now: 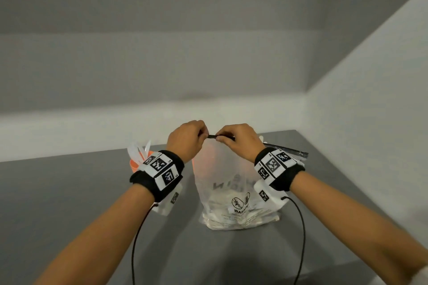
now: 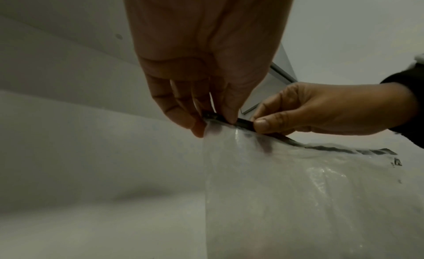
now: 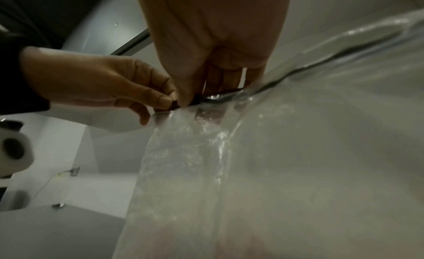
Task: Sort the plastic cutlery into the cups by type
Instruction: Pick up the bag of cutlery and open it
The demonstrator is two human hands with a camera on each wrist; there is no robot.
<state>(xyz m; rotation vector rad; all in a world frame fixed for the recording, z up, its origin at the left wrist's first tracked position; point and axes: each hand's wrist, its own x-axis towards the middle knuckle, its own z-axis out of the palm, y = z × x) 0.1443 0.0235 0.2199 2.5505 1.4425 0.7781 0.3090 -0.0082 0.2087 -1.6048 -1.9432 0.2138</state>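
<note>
A clear plastic bag [image 1: 231, 183] with a black zip strip [image 1: 212, 136] along its top stands on the grey table [image 1: 69, 192]. White plastic cutlery lies heaped in its bottom [image 1: 238, 217]. My left hand [image 1: 187, 137] pinches the left end of the strip, and my right hand [image 1: 236, 139] pinches it just beside. In the left wrist view the left hand [image 2: 201, 121] and the right hand [image 2: 298, 116] both grip the strip [image 2: 243, 124]. An orange cup [image 1: 135, 165] with white cutlery in it [image 1: 139, 152] stands behind my left wrist, partly hidden.
A second orange shape [image 1: 208, 157] shows dimly through the bag. White walls close in behind and to the right of the table. Black cables [image 1: 139, 238] hang from both wrists over the near table surface.
</note>
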